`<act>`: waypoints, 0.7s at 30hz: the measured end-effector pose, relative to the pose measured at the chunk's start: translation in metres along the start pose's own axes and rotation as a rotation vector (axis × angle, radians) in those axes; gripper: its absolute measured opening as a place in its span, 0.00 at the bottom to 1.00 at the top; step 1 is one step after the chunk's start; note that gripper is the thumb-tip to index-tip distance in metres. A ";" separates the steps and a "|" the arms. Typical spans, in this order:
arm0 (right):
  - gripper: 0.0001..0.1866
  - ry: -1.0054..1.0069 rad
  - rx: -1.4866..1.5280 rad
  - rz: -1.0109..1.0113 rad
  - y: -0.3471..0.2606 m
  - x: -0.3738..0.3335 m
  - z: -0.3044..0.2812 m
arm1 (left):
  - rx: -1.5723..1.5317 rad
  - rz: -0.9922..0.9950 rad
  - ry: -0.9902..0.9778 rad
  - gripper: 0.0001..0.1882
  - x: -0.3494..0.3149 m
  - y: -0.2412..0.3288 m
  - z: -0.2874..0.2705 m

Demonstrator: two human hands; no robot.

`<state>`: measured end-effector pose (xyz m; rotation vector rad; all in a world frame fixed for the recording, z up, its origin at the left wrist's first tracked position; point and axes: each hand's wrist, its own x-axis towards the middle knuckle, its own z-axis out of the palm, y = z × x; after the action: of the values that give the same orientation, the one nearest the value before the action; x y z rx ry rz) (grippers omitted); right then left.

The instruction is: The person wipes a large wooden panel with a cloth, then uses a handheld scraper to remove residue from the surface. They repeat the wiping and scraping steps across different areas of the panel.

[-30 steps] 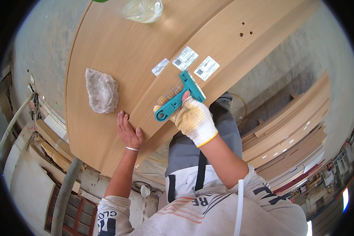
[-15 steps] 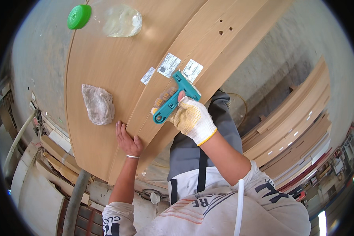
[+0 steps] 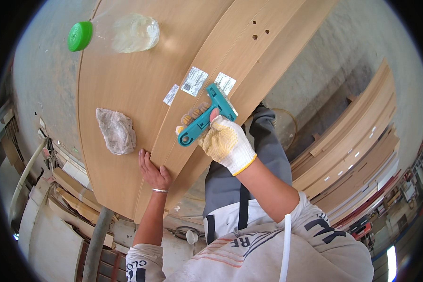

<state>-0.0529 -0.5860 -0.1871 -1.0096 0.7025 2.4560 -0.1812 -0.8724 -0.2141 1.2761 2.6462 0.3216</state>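
Observation:
My right hand (image 3: 224,143), in a white knit glove with yellow dots, is closed round the handle of a teal scraper (image 3: 206,118). The scraper's wide head hangs over the lower ends of two white paper labels (image 3: 194,81) on a long wooden board (image 3: 174,134); whether it touches the board, I cannot tell. Bare, with a bracelet at the wrist, my left hand (image 3: 155,173) lies flat on the wood, fingers stretched out. Just beyond its fingertips is a crumpled whitish cloth (image 3: 116,130). A smaller label (image 3: 171,95) sits left of the other two.
A clear bottle (image 3: 136,34) with a green cap lies on its side at the far left of the boards. Three holes pierce the far board. Stacked wooden boards (image 3: 357,124) rest on the floor to the right. A grey pipe (image 3: 98,239) stands at lower left.
The view has shifted slightly, so the bottle, labels and boards appear further left. My right hand keeps hold of the scraper with little movement; my left hand stays on the wood.

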 end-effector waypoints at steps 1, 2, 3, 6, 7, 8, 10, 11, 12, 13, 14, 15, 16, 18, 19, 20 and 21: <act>0.16 0.009 0.013 -0.004 -0.002 0.000 0.004 | 0.001 0.001 0.001 0.36 0.001 0.000 0.000; 0.15 0.036 -0.003 -0.006 -0.002 -0.001 0.007 | 0.005 -0.005 0.002 0.36 0.001 0.001 -0.001; 0.14 0.063 -0.019 -0.010 -0.003 -0.002 0.011 | 0.008 -0.009 0.005 0.37 0.001 0.001 0.000; 0.11 0.041 0.031 -0.012 0.006 -0.004 -0.003 | 0.009 -0.011 0.002 0.37 0.002 0.003 0.000; 0.11 0.015 0.064 -0.006 0.011 -0.005 -0.010 | 0.014 -0.011 0.000 0.37 0.002 0.002 0.000; 0.12 0.012 0.012 -0.002 0.016 -0.007 -0.017 | 0.020 -0.008 0.003 0.37 0.002 0.001 0.001; 0.13 0.035 0.011 -0.018 0.021 -0.016 -0.021 | 0.033 -0.003 0.003 0.37 0.001 0.002 0.001; 0.13 0.047 0.010 -0.027 0.021 -0.021 -0.024 | 0.032 -0.004 0.004 0.37 0.001 0.002 0.002; 0.13 0.048 -0.041 -0.055 0.020 -0.029 -0.017 | 0.031 -0.008 0.004 0.37 0.001 0.003 0.002; 0.14 0.087 -0.128 -0.063 0.016 -0.036 -0.012 | 0.031 -0.012 0.004 0.37 0.000 0.003 0.001; 0.15 0.125 -0.214 -0.071 0.010 -0.042 -0.007 | 0.032 -0.012 0.004 0.37 0.000 0.003 0.000; 0.16 0.162 -0.301 -0.082 0.007 -0.045 -0.006 | 0.031 -0.008 0.004 0.37 0.001 0.003 0.000; 0.16 0.175 -0.284 -0.112 0.008 -0.046 -0.008 | 0.030 -0.004 0.004 0.37 0.003 0.003 0.000; 0.16 0.176 -0.245 -0.141 0.008 -0.047 -0.011 | 0.029 -0.010 0.001 0.37 0.002 0.004 0.001; 0.13 0.130 -0.179 -0.137 0.008 -0.046 -0.012 | 0.029 -0.012 0.001 0.37 0.002 0.004 0.001; 0.11 0.085 -0.114 -0.129 0.007 -0.046 -0.013 | 0.027 -0.013 0.000 0.37 0.001 0.003 0.001; 0.11 0.090 -0.130 -0.134 0.007 -0.045 -0.015 | 0.023 -0.013 -0.001 0.37 0.001 0.003 0.001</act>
<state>-0.0184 -0.6076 -0.1611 -1.1827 0.4903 2.3770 -0.1793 -0.8693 -0.2145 1.2651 2.6639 0.2886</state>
